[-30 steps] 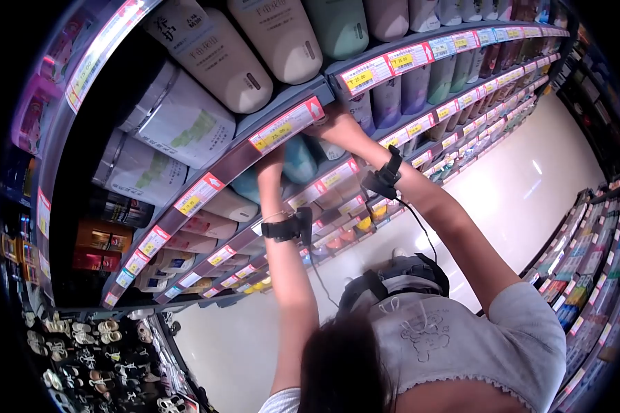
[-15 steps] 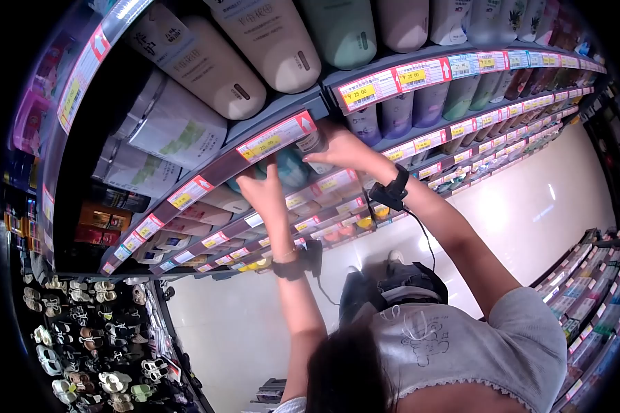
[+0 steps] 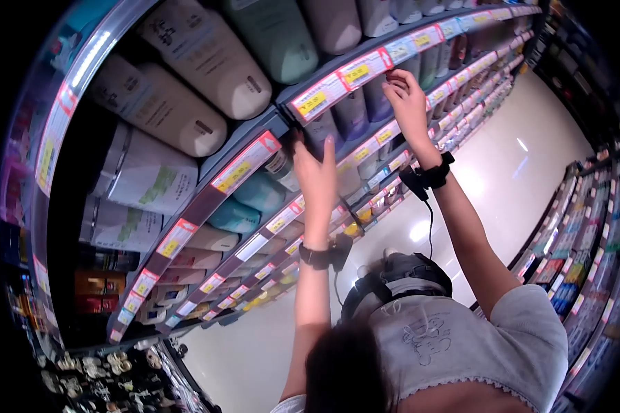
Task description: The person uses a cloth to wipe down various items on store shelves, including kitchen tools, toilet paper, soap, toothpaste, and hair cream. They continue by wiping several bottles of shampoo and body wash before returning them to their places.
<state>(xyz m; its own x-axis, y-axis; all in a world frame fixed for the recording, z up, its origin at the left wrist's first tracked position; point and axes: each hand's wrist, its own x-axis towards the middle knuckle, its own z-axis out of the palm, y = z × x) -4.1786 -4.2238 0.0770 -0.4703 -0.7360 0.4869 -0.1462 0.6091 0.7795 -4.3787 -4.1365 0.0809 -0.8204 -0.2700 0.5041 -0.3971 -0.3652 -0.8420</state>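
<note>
Purple bottle [image 3: 377,96] upright beneath right hand [image 3: 408,103]

Right hand [image 3: 408,102] lifted off lower shelf bottles, now up at price tag [image 3: 362,69]. Left hand [image 3: 317,177] pulled back, fingers spread.

We see price tags [image 3: 244,164] along the shelf edge [image 3: 207,196], white with yellow patches and red corners. Above them lie cream tubes [image 3: 207,51] with dark lettering and a pale green tube [image 3: 272,38]. Below sit teal tubes [image 3: 258,193] and purple bottles [image 3: 351,113]. Both wrists carry black bands [image 3: 430,175]. Our shirt [image 3: 461,344] is light grey with a faint printed figure; the floor [image 3: 523,172] is glossy cream.
</note>
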